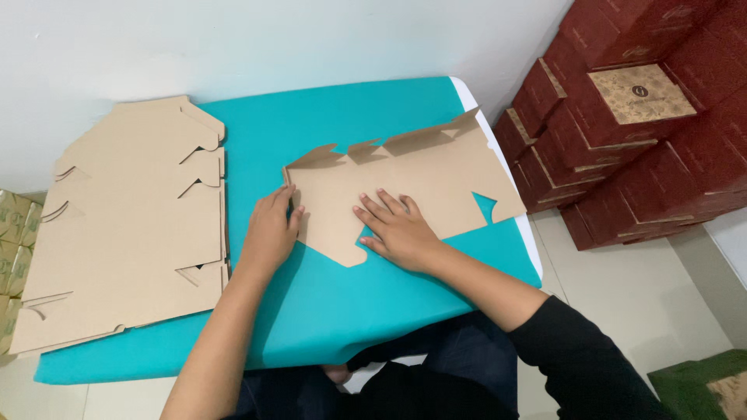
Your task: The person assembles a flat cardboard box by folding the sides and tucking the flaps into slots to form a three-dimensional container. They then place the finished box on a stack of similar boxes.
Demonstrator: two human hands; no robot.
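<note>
A flat die-cut cardboard blank (pixel 405 183) lies on the teal worktop (pixel 350 303), right of centre, its far flaps folded partly up. The right hand (pixel 397 229) rests palm down on the blank's near edge, open, fingers spread and pressing flat; it grips nothing. The left hand (pixel 272 229) sits at the blank's left edge, fingers together and loosely extended, its fingertips touching the card's corner, thumb side near a flap; it too is open and holds nothing. A stack of flat blanks (pixel 124 225) lies on the worktop's left part, well apart from the hands. Dark red boxes (pixel 638 117) are piled on the floor to the right.
</note>
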